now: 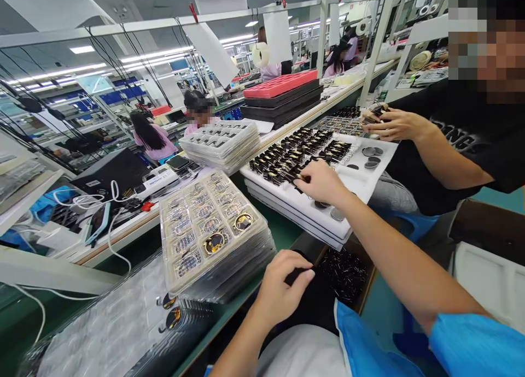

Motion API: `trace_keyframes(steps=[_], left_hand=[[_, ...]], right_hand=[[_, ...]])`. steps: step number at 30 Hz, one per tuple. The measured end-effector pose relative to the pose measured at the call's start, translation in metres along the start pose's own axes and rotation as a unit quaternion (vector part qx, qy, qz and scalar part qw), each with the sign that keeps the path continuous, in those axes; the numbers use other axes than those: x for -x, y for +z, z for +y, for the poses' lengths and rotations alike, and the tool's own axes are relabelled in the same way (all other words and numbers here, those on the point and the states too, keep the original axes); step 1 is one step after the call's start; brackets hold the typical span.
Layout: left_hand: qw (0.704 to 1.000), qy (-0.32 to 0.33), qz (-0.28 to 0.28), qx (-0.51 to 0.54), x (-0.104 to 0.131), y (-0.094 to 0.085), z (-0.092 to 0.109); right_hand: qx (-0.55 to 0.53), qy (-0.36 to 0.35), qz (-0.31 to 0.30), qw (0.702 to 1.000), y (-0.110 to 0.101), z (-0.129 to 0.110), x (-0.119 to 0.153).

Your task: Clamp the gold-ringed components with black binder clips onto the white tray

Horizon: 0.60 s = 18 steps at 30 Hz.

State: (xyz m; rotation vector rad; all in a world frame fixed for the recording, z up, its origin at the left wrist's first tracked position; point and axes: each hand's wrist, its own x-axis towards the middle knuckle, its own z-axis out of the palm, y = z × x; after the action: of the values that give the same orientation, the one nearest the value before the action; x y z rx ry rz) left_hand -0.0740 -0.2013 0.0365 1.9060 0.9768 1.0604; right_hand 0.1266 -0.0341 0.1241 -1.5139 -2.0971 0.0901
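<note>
My right hand [322,181] reaches over the white foam tray [356,175], its fingers closed at the rows of small black and gold parts [301,147]; what they pinch is too small to name. My left hand [283,287] is held low in front of my lap, thumb and fingertips curled close together, and whatever may be between them cannot be made out. Left of it stands a stack of clear plastic trays [213,229] with metal parts in the pockets. Two pockets hold gold-rimmed black parts [214,242]. Round grey discs [371,151] lie on the foam tray.
A person in black [443,142] at the right holds small parts. Red and black trays [283,86] and white trays [221,139] are stacked behind. A box of black pieces [344,273] sits below the foam tray. Clear blister trays [110,322] lie lower left.
</note>
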Motion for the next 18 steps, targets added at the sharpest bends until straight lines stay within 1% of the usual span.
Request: trace_keyframes(steps=[1, 2, 3, 5, 7, 8, 9, 10, 12, 13, 16, 17, 18], left_hand=[[0.997, -0.039, 0.041, 0.049, 0.002, 0.004, -0.007], [0.989, -0.077, 0.078, 0.103, 0.004, 0.010, -0.014], [0.974, -0.111, 0.110, 0.166, 0.005, 0.017, -0.021], [0.926, -0.158, 0.154, 0.308, 0.008, 0.033, -0.034], [0.869, -0.193, 0.170, 0.423, 0.012, 0.048, -0.046], [0.846, -0.217, 0.172, 0.456, 0.015, 0.056, -0.052], [0.829, -0.243, 0.176, 0.472, 0.018, 0.062, -0.058], [0.821, -0.266, 0.181, 0.472, 0.022, 0.066, -0.065], [0.825, -0.296, 0.189, 0.443, 0.029, 0.072, -0.079], [0.834, -0.308, 0.185, 0.420, 0.033, 0.073, -0.086], [0.870, -0.326, 0.162, 0.332, 0.039, 0.071, -0.103], [0.886, -0.317, 0.159, 0.298, 0.040, 0.069, -0.107], [0.903, -0.301, 0.154, 0.264, 0.041, 0.067, -0.110]], right_hand=[[-0.069, -0.019, 0.027, 0.997, -0.006, -0.002, 0.015], [-0.138, -0.036, 0.029, 0.989, -0.010, -0.006, 0.033], [-0.208, -0.045, 0.010, 0.977, -0.011, -0.010, 0.052], [-0.329, -0.030, -0.056, 0.942, -0.001, -0.022, 0.093], [-0.412, 0.022, -0.106, 0.905, 0.024, -0.031, 0.132], [-0.439, 0.060, -0.124, 0.888, 0.040, -0.034, 0.149], [-0.464, 0.105, -0.137, 0.869, 0.056, -0.035, 0.163], [-0.490, 0.147, -0.145, 0.847, 0.072, -0.035, 0.175], [-0.534, 0.210, -0.148, 0.806, 0.098, -0.031, 0.194], [-0.546, 0.231, -0.140, 0.793, 0.106, -0.027, 0.200], [-0.551, 0.269, -0.121, 0.781, 0.118, -0.017, 0.212], [-0.558, 0.283, -0.129, 0.769, 0.120, -0.014, 0.215], [-0.572, 0.297, -0.141, 0.751, 0.121, -0.013, 0.217]])
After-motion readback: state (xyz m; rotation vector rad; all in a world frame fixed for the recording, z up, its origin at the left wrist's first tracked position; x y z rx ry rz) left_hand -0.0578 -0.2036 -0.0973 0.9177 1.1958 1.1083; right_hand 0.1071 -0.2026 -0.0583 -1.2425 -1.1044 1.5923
